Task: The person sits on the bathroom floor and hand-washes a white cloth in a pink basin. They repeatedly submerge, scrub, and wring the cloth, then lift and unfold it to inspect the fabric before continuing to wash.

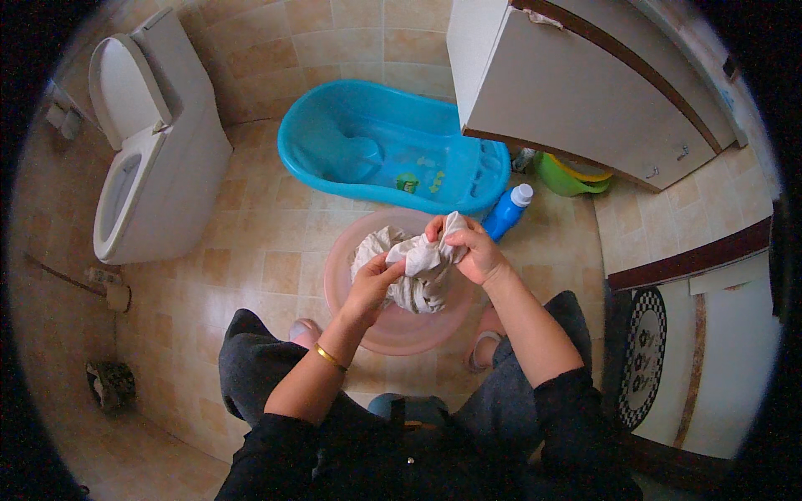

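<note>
A bunched white cloth (418,291) lies partly in a pink plastic basin (401,338) on the floor between my feet, its upper part lifted in both hands. My left hand (374,282) pinches the cloth's left side between thumb and fingers. On the right, my right hand (473,250) grips a raised fold, with the tip of the fabric standing up between thumb and fingers. Just beyond the right hand is a blue bottle with a white cap (506,211). Whether there is water in the basin, I cannot tell.
Behind the basin lies a blue plastic baby bathtub (376,188). A white toilet (182,206) with its lid raised stands at the left. A cabinet (564,100) overhangs the right side, near green and yellow basins (564,178). A checkered oval mat (644,360) lies at the far right.
</note>
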The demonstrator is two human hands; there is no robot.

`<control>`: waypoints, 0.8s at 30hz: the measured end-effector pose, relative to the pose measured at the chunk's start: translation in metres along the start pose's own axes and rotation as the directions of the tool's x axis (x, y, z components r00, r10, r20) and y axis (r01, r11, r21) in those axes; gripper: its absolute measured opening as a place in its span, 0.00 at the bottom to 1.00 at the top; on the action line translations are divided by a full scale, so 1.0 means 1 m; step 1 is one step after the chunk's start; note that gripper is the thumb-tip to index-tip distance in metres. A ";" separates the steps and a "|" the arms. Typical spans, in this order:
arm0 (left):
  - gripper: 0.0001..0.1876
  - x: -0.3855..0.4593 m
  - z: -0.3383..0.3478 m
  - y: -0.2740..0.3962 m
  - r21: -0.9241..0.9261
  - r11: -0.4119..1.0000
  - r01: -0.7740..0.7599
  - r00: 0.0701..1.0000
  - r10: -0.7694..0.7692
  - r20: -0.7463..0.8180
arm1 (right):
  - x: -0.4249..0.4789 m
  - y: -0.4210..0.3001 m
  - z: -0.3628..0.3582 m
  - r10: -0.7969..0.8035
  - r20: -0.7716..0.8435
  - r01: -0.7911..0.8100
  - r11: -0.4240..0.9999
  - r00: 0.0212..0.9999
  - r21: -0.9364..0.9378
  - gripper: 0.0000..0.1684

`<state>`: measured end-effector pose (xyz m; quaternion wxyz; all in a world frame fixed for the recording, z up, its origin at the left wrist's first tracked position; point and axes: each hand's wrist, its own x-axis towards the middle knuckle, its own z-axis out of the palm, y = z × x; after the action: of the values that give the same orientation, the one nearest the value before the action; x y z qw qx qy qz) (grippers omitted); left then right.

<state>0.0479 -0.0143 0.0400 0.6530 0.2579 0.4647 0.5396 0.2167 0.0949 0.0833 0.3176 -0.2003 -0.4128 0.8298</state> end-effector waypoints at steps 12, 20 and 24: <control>0.23 -0.006 -0.007 0.035 -0.425 0.905 0.021 1.000 -0.025 -0.004 | 0.005 0.005 -0.002 -0.039 -0.137 -0.003 0.956 0.990 -0.295 0.15; 0.22 -0.007 -0.015 0.040 -0.451 0.891 -0.050 0.999 0.035 -0.041 | 0.000 0.020 -0.001 -0.013 0.125 0.118 0.431 0.992 -0.894 0.23; 0.18 -0.007 -0.020 0.044 -0.304 0.946 -0.111 0.980 0.054 -0.190 | 0.003 0.000 -0.002 0.214 -0.130 -0.221 0.481 0.968 -0.848 0.14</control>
<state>0.0099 -0.0119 0.0706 0.6181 0.1209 0.4187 0.6543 0.2161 0.0983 0.0819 0.0710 -0.3840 -0.7384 0.5498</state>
